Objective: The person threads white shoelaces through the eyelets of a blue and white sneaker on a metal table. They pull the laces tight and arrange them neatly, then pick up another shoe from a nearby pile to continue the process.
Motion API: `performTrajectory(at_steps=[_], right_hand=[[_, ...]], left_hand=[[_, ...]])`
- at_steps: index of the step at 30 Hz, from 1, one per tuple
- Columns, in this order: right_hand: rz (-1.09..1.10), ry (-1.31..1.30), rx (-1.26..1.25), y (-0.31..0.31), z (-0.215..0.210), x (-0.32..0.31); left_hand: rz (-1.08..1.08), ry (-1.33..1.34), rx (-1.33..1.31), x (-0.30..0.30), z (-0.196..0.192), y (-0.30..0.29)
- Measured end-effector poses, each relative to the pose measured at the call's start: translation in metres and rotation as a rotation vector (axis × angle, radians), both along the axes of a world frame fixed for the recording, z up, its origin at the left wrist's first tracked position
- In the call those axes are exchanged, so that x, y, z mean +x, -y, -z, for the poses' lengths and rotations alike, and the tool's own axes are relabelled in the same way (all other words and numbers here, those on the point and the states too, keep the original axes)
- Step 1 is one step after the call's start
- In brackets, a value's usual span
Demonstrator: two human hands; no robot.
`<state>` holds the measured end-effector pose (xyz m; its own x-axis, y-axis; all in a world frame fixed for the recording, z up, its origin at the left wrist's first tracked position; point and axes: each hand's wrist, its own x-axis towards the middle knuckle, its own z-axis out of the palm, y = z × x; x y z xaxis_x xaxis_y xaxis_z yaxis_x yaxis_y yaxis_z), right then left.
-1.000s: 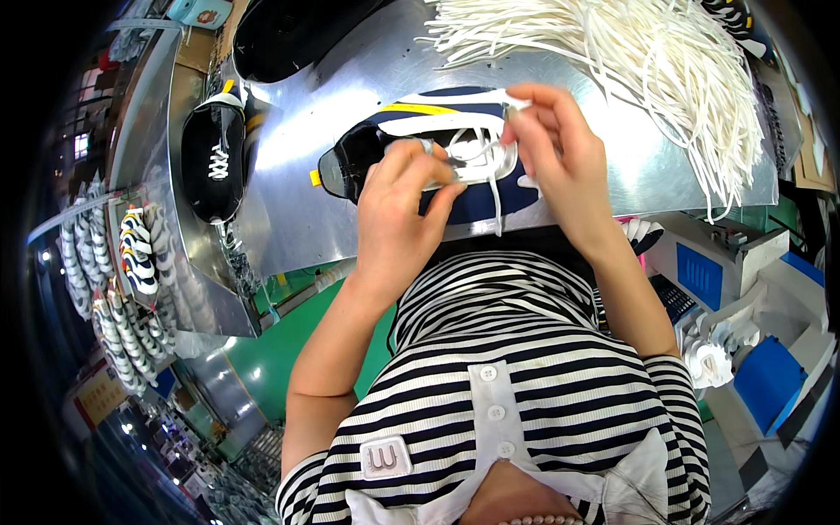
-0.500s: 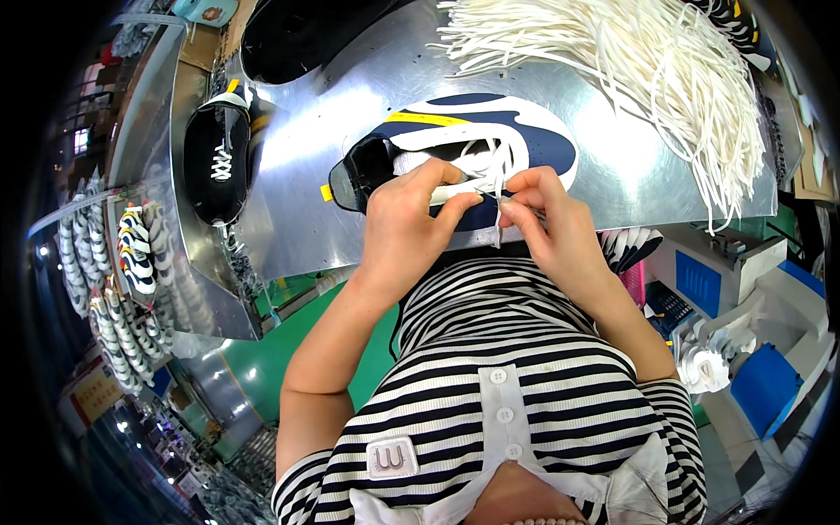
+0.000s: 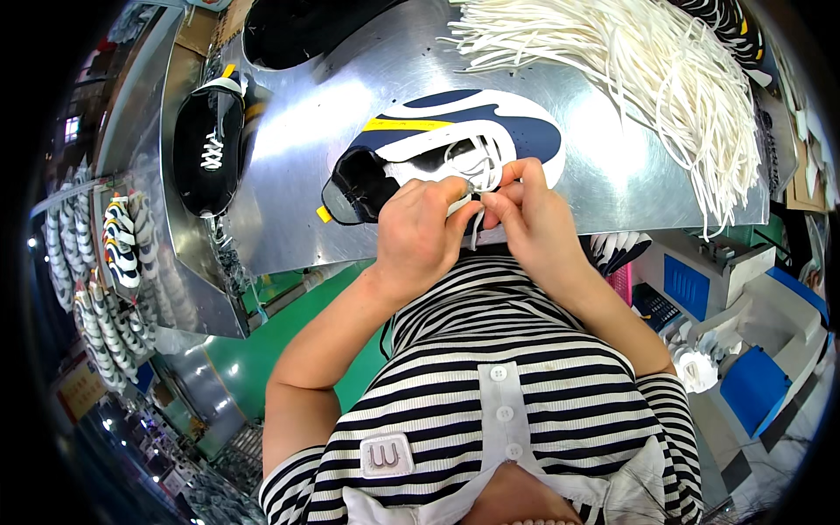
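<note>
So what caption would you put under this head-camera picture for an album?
Both hands, left and right, pinch a white lace on a navy-and-white shoe lying on a metal table beside a heap of laces.

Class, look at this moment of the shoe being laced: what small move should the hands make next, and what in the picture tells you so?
Probably draw the white lace snug through the eyelets. Both hands, left hand and right hand, pinch it together at the near edge of the navy and white shoe, and loose loops of lace lie slack over the tongue, so the lacing looks unfinished.
</note>
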<state>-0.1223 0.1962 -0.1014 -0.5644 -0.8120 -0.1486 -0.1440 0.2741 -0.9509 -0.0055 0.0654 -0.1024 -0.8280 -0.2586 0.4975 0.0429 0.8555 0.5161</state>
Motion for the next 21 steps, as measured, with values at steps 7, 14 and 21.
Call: performTrajectory(at_steps=[7,14,21], right_hand=[[0.025,-0.139,0.015,0.007,0.012,0.011],[-0.090,-0.227,-0.092,-0.017,0.003,-0.002],[-0.034,-0.268,-0.012,-0.027,-0.008,0.006]], left_hand=[[0.096,0.000,-0.039,0.011,-0.003,0.004],[-0.040,0.064,-0.008,0.007,-0.008,0.000],[-0.086,0.130,0.069,0.006,-0.012,-0.005]])
